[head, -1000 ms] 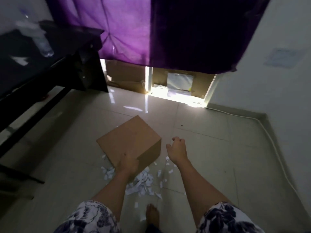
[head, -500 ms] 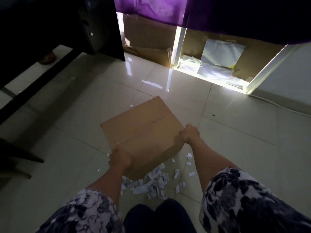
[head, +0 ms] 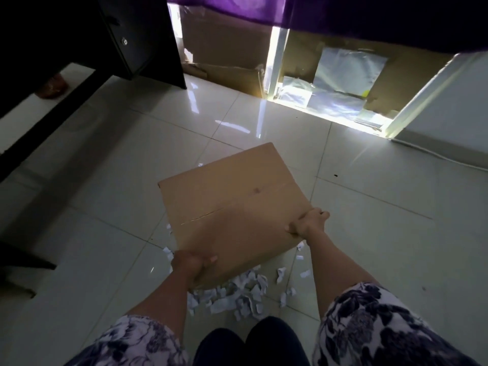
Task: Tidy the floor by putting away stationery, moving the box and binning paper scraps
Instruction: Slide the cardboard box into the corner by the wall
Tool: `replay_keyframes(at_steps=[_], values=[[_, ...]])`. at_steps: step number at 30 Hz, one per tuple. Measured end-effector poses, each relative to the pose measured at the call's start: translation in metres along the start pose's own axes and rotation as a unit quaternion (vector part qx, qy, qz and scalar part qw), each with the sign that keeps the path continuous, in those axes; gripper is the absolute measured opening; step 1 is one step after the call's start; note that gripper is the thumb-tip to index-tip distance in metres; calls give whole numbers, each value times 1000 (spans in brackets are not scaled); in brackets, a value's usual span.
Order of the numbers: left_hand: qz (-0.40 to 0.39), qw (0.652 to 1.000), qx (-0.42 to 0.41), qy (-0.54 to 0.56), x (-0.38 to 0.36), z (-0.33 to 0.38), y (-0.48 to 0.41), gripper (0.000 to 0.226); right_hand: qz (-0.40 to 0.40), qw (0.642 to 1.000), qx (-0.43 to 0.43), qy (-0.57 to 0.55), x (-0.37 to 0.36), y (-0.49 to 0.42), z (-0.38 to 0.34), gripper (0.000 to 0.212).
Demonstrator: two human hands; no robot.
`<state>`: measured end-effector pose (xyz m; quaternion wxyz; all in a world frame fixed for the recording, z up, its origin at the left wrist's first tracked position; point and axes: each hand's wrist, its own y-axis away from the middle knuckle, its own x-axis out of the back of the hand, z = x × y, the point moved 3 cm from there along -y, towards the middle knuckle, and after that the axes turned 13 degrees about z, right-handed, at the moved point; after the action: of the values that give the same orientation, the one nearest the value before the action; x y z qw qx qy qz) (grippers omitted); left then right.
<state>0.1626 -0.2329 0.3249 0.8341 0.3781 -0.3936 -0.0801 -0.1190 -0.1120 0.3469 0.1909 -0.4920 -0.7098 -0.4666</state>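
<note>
The left hand [head: 191,268] is curled round the near corner of the brown box [head: 232,207], thumb on top. The right hand [head: 307,224] holds tight to the box's edge on the other side. So the box sits between the two hands and reaches away from them, out over the shiny floor [head: 105,233]. I cannot tell if it is lifted all the way or if its far end touches the floor. Lots of little white paper scraps [head: 237,294] lie just under and behind the left hand, and a few lie below the right hand. I think the box is being moved now, and the scraps are not binned yet. Each hand holds only a small bit of the box, so it could slip and drop. If it drags low, it could push the scraps all over. The floor looks slippery, and a foot on the scraps could slide.
</note>
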Motion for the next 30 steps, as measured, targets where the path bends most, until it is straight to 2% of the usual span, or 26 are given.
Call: replay_keyframes(at_steps=[2,4,8,12,16,22,30], values=[[-6,999,-27,-27,17,18,25,106,25,999,1,21,40,25,-7,98],[-11,997,-54,-47,38,42,56,109,40,999,-3,29,83,50,-16,100],[-12,993,-94,-67,83,100,121,100,73,997,-38,-7,168,101,-30,99],[-42,989,-124,-61,96,142,158,85,97,993,-64,-32,228,135,-29,94],[-65,968,-218,-109,92,180,217,81,140,983,-106,-60,285,161,-13,96],[-105,940,-295,-134,60,204,315,62,207,965,-160,-29,366,182,36,88],[-143,900,-376,-167,-45,224,427,69,250,947,-198,-48,466,155,126,86]])
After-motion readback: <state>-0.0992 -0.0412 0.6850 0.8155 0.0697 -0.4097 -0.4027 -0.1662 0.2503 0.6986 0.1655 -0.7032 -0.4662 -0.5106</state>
